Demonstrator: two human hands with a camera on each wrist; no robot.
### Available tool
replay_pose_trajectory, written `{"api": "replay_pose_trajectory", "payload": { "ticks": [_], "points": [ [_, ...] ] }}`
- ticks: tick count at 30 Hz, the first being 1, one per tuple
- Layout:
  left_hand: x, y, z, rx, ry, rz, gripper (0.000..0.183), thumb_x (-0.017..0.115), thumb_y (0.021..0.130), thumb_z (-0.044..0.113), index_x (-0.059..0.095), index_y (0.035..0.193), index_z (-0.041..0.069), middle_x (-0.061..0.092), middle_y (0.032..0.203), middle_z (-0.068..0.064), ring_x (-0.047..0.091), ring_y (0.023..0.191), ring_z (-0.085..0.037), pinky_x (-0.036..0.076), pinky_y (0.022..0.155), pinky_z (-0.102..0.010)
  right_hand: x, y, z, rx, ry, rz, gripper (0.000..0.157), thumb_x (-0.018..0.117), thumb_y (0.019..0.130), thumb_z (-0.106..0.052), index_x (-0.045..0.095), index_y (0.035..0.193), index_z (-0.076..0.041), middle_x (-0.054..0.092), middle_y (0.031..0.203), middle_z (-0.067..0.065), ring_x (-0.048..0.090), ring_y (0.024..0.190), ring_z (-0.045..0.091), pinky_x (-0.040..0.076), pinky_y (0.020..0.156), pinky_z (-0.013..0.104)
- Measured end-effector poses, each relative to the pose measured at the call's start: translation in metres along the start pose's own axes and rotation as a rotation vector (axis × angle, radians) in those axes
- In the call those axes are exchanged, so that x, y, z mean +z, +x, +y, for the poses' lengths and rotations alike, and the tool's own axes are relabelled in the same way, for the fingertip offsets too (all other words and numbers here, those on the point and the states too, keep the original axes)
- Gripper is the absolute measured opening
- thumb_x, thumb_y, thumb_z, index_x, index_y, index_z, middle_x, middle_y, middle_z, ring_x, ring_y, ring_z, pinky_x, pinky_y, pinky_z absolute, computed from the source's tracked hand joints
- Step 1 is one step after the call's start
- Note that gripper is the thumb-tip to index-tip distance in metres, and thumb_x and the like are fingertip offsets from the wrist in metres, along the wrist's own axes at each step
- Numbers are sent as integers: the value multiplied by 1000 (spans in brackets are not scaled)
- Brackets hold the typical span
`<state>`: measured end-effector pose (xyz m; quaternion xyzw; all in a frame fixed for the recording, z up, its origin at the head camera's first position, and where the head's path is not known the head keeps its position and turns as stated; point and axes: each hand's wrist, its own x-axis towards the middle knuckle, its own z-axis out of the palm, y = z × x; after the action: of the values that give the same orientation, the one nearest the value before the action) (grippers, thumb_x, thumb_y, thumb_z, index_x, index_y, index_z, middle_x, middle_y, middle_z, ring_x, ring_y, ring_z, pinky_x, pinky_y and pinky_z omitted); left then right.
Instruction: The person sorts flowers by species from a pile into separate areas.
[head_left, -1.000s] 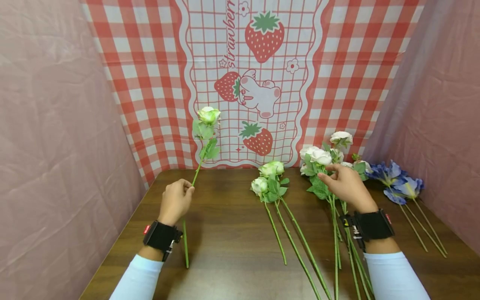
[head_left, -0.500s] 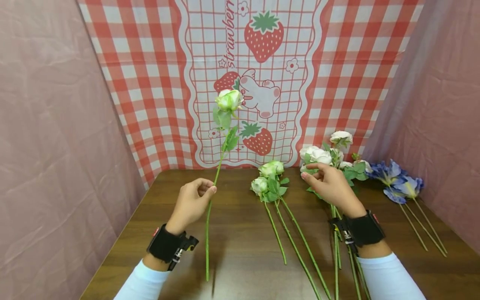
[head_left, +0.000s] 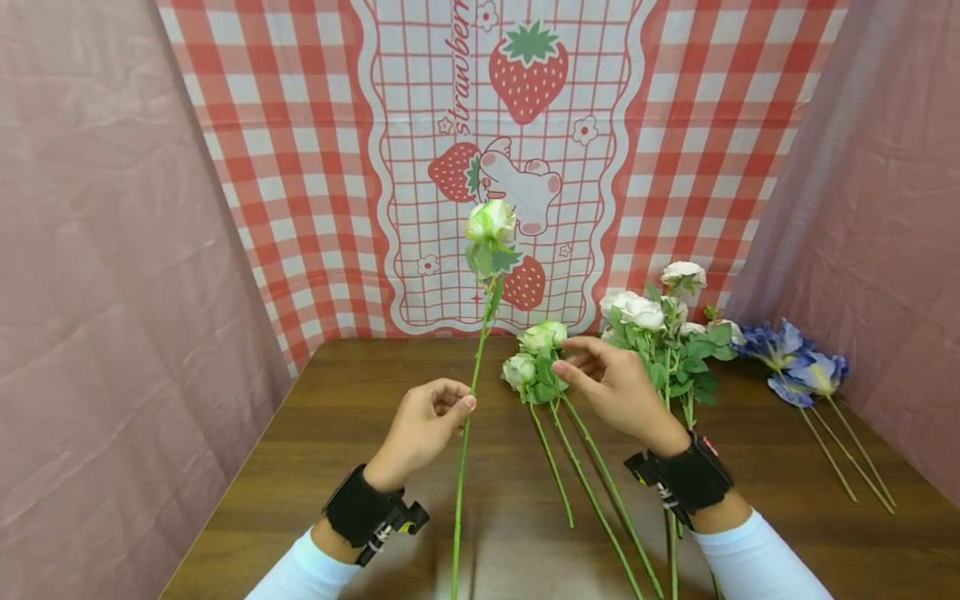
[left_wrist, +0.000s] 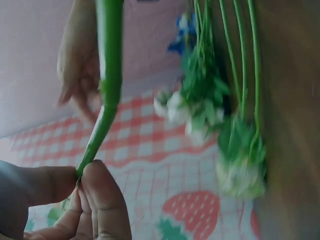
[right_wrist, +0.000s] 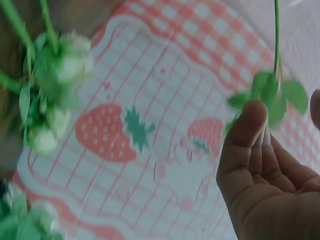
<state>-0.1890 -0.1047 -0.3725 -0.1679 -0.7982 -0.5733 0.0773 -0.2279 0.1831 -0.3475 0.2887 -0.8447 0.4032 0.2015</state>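
Observation:
Pinched by its stem in my left hand [head_left: 423, 425] is a green-tinged white rose [head_left: 491, 223], upright in front of the backdrop. In the left wrist view, the thumb and fingertips meet on the green stem [left_wrist: 107, 80]. My right hand [head_left: 622, 392] is in the air to the right, its fingers loosely bent and holding nothing. From the head, it overlaps the edge of a small group of similar roses [head_left: 542, 337] lying on the table. In the right wrist view, leaves of the held rose [right_wrist: 272, 95] appear just beyond the right hand's fingers.
White roses with long stems [head_left: 641, 312] lie on the wooden table [head_left: 360, 467] right of centre. Blue flowers [head_left: 821, 375] lie farther right. A checked strawberry cloth [head_left: 300, 167] hangs behind the table, and pink cloth [head_left: 97, 292] hangs at the sides.
My left hand has carried the rose rightward toward the middle of the table. My right hand has moved left, away from the white roses.

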Motion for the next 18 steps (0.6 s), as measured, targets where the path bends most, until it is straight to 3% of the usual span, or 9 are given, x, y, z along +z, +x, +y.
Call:
{"api": "replay_pose_trajectory", "payload": {
  "ticks": [7,14,18],
  "points": [
    [25,-6,-10,1,-117,-67,14,68,100,9,69,108,-2,67,90,-16,64,72,-22,56,66,-29,30,-6,-8,-3,107,-37,28,69,100,-19,70,123,-3,72,89,-1,64,68,8,53,59,28],
    [40,-11,-11,9,-179,-144,16,66,101,10,68,109,-3,66,90,-11,64,71,-16,59,69,-39,50,-10,-15,9,139,-62,26,65,102,-20,72,120,-2,73,88,0,66,67,14,53,59,29],
    [47,-14,-11,2,-209,-177,16,66,101,10,67,109,-4,66,91,-12,63,70,-15,59,69,-39,55,-13,-16,4,186,-56,21,62,104,-17,73,115,-2,70,80,-1,64,65,13,52,58,28]
  ]
}}
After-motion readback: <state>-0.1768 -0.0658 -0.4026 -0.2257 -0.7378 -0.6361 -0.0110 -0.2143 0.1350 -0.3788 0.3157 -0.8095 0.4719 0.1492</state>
